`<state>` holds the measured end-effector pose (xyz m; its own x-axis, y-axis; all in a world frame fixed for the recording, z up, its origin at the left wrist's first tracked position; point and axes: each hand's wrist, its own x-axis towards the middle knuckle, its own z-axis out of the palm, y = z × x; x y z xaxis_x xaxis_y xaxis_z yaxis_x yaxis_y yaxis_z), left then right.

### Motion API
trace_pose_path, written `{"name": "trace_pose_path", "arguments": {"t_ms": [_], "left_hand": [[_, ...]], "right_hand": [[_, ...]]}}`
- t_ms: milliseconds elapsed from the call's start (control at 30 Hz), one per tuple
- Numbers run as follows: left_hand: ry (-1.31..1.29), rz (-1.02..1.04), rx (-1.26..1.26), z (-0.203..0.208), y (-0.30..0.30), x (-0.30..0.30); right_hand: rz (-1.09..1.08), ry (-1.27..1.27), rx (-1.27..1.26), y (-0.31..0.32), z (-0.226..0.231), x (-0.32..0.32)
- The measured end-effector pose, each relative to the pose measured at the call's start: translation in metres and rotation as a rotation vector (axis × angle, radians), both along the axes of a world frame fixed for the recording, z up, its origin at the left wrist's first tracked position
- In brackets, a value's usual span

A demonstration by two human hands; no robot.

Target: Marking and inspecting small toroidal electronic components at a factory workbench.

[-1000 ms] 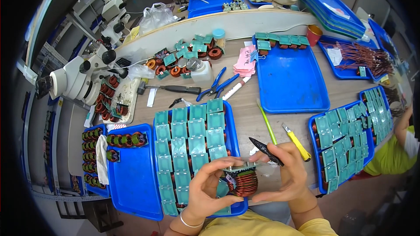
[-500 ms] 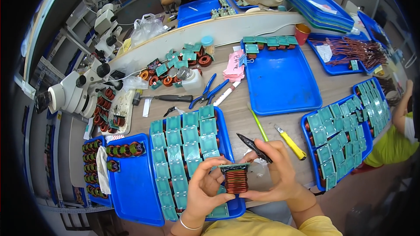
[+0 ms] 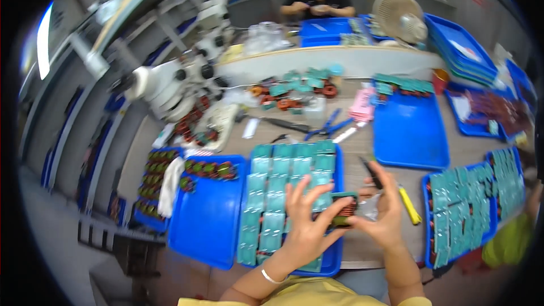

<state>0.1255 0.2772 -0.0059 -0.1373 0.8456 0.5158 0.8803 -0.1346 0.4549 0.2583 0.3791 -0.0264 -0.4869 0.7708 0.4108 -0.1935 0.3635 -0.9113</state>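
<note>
My left hand (image 3: 311, 215) has the copper-wound coil (image 3: 343, 213) with a green circuit board between thumb and index finger, its other fingers spread. My right hand (image 3: 385, 207) touches the coil's right side with its thumb and keeps a slim black pointed tool (image 3: 371, 173) between its fingers. The coil's left part is hidden by my left fingers. Under and left of my left hand lies a blue tray (image 3: 339, 161) with rows of coils topped by green boards (image 3: 271, 192). The picture is somewhat blurred.
A blue tray (image 3: 204, 226) with a few coils stands left, beside a white cloth (image 3: 171, 187). A yellow utility knife (image 3: 409, 205) lies right of my right hand. Beyond are a blue tray (image 3: 411, 136), blue-handled pliers (image 3: 328, 127) and a microscope (image 3: 164, 93). A co-worker (image 3: 317, 0) sits opposite.
The view has swung left, so the bench appears farther right. The coil has turned in my hands, and my left fingers have spread and moved over its side.
</note>
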Motion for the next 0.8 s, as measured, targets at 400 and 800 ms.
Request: {"name": "trace_pose_path", "arguments": {"t_ms": [400,800], "left_hand": [[0.316,0.553,-0.144,0.007,-0.109,-0.17],[0.578,0.468,-0.426,-0.055,-0.128,-0.282]], "right_hand": [[-0.095,0.044,-0.196,0.03,-0.02,-0.007],[-0.148,0.01,-0.261,0.043,-0.046,-0.014]]}}
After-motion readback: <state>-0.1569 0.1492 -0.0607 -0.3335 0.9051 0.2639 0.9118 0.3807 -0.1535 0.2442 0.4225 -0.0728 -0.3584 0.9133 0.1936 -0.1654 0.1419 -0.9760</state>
